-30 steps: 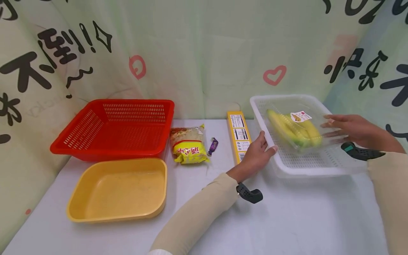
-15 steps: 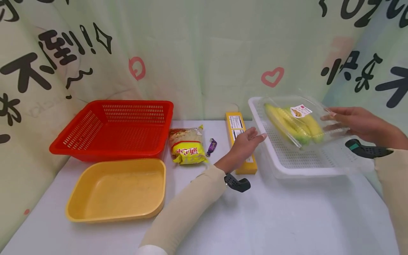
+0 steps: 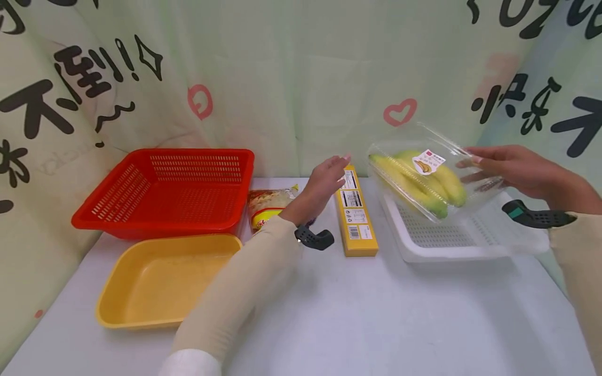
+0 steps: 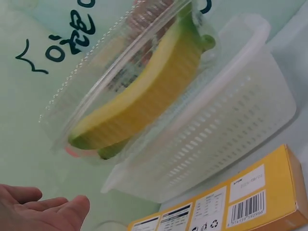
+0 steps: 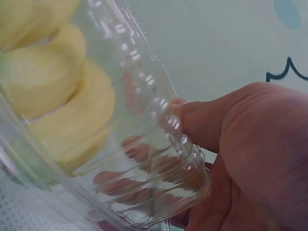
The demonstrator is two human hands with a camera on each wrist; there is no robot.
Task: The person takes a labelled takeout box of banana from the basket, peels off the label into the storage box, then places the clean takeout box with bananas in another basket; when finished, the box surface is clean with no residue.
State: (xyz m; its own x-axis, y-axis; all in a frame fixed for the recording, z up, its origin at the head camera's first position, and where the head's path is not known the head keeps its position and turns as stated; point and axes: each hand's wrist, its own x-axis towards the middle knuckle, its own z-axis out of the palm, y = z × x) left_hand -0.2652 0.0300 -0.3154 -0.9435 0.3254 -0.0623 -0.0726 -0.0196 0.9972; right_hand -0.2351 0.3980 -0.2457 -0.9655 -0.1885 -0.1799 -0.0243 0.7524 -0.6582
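My right hand [image 3: 517, 169] grips one end of a clear plastic box of bananas [image 3: 416, 180], thumb on top and fingers beneath, as the right wrist view shows. The box is tilted and held above the white perforated basket [image 3: 442, 250]; its lid bears a white and red label. Over the table, between a snack bag [image 3: 270, 203] and a yellow carton [image 3: 356, 224], my left hand [image 3: 322, 188] holds nothing, fingers extended. It covers part of the bag. In the left wrist view the fingers [image 4: 43, 211] are apart from the box.
A red perforated basket [image 3: 202, 196] stands at the back left, with a yellow plastic basin [image 3: 155, 318] in front of it. A small purple-wrapped candy [image 3: 310, 222] is mostly hidden behind my left wrist. A printed curtain [image 3: 291, 78] hangs behind the table.
My left hand has let go of the white basket's rim and moved left, past the carton. My right hand has raised the banana box out of the basket and shifted it slightly left.
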